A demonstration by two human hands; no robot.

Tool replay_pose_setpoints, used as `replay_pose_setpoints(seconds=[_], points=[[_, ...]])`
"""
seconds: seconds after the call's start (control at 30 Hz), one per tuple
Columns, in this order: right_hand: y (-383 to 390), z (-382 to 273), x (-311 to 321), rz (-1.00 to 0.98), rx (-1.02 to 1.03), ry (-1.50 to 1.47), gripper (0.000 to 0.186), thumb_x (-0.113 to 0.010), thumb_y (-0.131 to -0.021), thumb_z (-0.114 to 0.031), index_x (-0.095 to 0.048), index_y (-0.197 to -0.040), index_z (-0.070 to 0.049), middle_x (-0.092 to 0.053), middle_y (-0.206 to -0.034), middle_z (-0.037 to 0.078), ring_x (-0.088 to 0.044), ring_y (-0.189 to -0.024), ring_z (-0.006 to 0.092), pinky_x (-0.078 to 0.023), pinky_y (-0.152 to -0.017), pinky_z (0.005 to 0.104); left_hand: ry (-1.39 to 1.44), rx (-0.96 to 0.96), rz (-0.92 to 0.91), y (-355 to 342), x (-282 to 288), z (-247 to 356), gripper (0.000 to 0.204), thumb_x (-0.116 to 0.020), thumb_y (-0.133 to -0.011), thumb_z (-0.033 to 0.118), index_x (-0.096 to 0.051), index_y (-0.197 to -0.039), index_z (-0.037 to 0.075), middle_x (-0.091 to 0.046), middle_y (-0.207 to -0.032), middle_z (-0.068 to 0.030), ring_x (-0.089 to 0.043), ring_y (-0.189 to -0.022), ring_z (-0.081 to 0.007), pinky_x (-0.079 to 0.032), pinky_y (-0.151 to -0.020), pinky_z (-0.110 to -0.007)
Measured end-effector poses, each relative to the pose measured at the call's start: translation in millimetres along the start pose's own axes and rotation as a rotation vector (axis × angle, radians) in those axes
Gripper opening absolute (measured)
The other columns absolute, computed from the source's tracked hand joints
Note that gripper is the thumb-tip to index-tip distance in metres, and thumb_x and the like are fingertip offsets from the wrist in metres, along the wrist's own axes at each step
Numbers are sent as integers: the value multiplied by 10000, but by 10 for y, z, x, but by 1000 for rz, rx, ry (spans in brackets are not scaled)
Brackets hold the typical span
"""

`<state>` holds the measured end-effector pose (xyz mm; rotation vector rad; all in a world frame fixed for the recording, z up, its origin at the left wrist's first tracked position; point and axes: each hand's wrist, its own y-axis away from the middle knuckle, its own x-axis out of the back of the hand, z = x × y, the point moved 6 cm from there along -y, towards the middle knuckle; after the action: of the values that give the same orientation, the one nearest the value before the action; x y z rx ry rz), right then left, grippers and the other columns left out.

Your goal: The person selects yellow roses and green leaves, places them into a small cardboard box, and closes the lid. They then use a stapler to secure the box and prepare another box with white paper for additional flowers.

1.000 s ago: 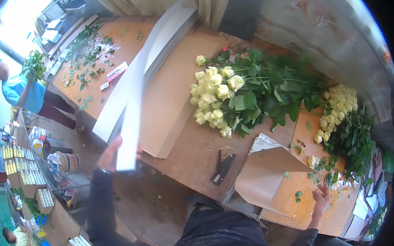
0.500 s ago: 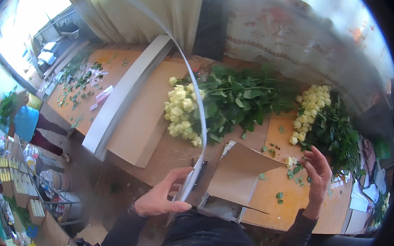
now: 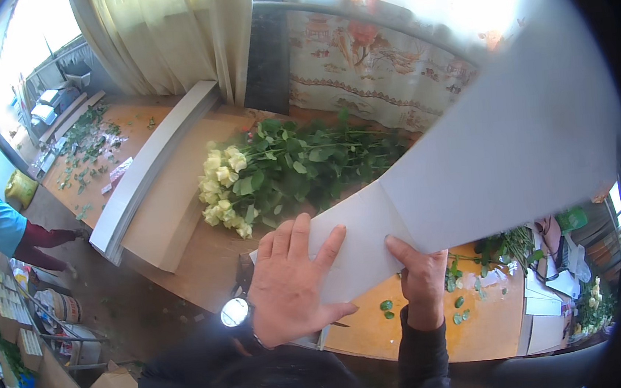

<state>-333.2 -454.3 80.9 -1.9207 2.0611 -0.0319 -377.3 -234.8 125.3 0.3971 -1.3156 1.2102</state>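
1. Centre stage was the white sheet point(image 3: 512, 132), its narrower part low before the person's body, its broad part rising to the right above the orange tabletop point(image 3: 484, 326).
2. The left hand point(image 3: 289, 284) lay palm down on the narrower part, fingers spread, gripping nothing (a fine anchor, wristwatch point(image 3: 234, 312) and all).
3. And the right hand point(image 3: 422, 276)! Its thumb sat on top near the crease point(image 3: 399, 216); its fingers were mostly hidden, but it appeared to be pinching the sheet's near edge.
4. Good handling, by my reading, called for even pressure from that left palm and a thumb close to the crease, so the bend ran straight.
5. The raised part wanted support too; drooping, it could have kinked off line.
6. Pale roses point(image 3: 222, 176) lay just beyond, their petals best kept clear of the sheet's edge.
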Motion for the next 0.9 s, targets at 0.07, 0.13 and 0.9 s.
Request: replay_pose_setpoints(seconds=[0.07, 0.13, 0.9], points=[[31, 32, 145, 66, 63, -76, 515, -763, -861, 110, -659, -1347, -26, -685, -1340, 96, -638, -1271, 252, -516, -1071, 386, 73, -17, 32, -36, -8, 94, 1091, -938, -684, 517, -484, -1578, 88, -466, -1499, -248, -474, -1366, -449, -389, -1153, -512], [23, 29, 272, 121, 109, -76, 571, -759, -854, 126, -644, -1389, -36, -680, -1333, 94, -639, -1265, 262, -519, -1080, 406, 226, -22, 35, -58, 10, 63, 1057, -952, -701, 446, -485, -1577, 83, -478, -1514, -227, -473, -1381, -434, -386, -1167, -511], [624, -739, 249, -155, 649, 149, 546, -624, -1055, -453, -594, -1382, -17, -717, -1185, 219, -700, -1090, 418, -556, -994, 591, 760, 106, -113, 298, -1299, -1517, 160, -735, -964, 189, -636, -1019, 75, -668, -762, -198, -664, -734, -435, -504, -626, -490]])
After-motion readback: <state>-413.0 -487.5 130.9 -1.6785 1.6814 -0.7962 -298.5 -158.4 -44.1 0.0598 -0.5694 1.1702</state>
